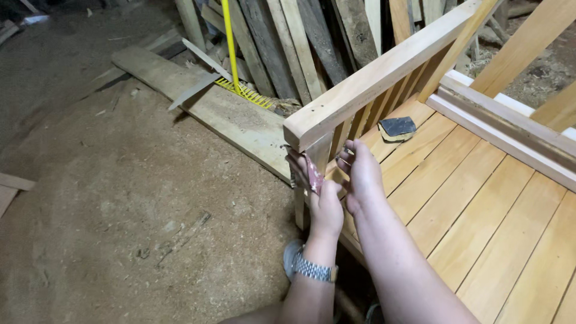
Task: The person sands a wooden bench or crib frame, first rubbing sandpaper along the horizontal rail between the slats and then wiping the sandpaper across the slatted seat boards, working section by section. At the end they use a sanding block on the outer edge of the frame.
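Two hands work at one corner post (pixel 317 157) of a slatted wooden frame (pixel 372 78). The left hand (pixel 321 201), fingers clamped on one strip of reddish sandpaper (pixel 312 174), presses it to the post; the right hand (pixel 362 177), fingers curled together, grips the post just beside. One dark sanding block (pixel 397 128) lies beyond the fingers.

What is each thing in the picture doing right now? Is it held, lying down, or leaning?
Left hand: closed on a strip of reddish sandpaper, pressed to the corner post.
Right hand: fingers curled, touching the post beside it.
Pale wooden slatted rail: upright on the bench.
Dark-topped sanding block: lying loose on the golden wooden slats.
Yellow rake: resting on a long grey plank.
Silver wristwatch: worn on the left wrist.
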A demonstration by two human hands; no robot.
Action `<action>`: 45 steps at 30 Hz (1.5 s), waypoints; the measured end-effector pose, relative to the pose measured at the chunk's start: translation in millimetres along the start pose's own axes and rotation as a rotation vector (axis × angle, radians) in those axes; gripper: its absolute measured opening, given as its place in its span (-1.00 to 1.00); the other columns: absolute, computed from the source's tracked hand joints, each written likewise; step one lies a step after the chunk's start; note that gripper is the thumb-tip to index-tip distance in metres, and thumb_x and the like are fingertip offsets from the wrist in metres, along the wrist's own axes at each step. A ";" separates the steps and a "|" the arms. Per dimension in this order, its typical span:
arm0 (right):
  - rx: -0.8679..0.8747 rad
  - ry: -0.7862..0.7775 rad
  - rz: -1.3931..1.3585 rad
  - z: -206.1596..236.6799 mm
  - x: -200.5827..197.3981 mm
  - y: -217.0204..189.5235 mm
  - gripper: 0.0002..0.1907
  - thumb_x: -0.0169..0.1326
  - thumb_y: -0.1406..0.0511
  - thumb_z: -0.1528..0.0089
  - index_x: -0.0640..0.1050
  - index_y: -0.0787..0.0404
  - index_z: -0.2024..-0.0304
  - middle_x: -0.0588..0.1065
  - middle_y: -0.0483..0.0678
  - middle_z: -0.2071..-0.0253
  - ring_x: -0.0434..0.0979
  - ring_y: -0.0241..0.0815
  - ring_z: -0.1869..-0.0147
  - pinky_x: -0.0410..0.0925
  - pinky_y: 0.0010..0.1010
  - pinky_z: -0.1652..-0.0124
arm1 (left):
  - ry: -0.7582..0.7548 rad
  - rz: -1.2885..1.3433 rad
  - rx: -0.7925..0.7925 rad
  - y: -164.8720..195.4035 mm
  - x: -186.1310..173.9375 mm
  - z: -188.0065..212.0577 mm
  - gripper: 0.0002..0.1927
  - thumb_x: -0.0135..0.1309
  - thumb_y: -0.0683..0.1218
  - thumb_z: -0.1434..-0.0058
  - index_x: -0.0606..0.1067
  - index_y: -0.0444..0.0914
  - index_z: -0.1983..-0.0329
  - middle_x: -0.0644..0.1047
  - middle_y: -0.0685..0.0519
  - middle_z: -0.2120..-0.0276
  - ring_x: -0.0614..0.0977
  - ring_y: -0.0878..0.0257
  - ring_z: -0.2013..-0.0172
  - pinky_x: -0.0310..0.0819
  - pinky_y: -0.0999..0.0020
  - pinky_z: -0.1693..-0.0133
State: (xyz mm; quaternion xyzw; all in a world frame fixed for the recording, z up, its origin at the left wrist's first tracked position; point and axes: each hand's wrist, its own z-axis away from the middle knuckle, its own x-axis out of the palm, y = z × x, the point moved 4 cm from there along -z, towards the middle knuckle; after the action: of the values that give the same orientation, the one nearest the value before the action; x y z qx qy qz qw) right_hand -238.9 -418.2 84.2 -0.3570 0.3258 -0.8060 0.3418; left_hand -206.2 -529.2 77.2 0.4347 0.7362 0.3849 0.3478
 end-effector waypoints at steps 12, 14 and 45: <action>0.003 -0.100 0.539 6.5 -18.3 22.4 -0.53 0.02 -0.05 -0.23 0.45 -0.06 -0.10 0.48 -0.10 0.08 0.44 -0.20 0.09 0.31 -0.15 0.05 | -0.154 0.853 -0.948 -31.2 -13.4 -22.3 -0.75 -0.07 -0.16 -0.04 0.43 -0.31 0.20 0.52 -0.06 0.29 0.57 0.04 0.20 0.50 0.16 0.09; 0.151 -0.122 0.531 22.3 -19.4 27.8 -0.52 0.08 -0.06 -0.22 0.45 -0.07 -0.12 0.43 -0.09 0.08 0.45 -0.16 0.10 0.32 -0.11 0.06 | -0.274 0.889 -0.984 -16.4 -40.8 -34.3 -0.70 -0.07 -0.17 -0.04 0.41 -0.38 0.15 0.53 -0.14 0.25 0.59 -0.03 0.19 0.53 0.06 0.06; -0.595 -0.312 0.253 9.1 49.7 21.0 -0.28 -0.15 0.61 -0.13 0.11 0.27 -0.35 0.31 -0.02 -0.14 0.33 -0.20 -0.10 0.22 -0.43 -0.05 | -0.539 0.628 -0.640 -2.2 -63.3 -83.1 -0.29 -0.17 0.24 -0.37 0.42 -0.41 -0.31 0.54 -0.14 -0.24 0.53 0.15 -0.24 0.31 0.31 -0.25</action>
State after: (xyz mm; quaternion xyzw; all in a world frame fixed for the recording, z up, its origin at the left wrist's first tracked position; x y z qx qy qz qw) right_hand -250.4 -471.3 90.5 -0.5164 0.5318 -0.5630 0.3656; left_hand -253.3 -609.3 124.9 0.5902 0.3004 0.5506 0.5082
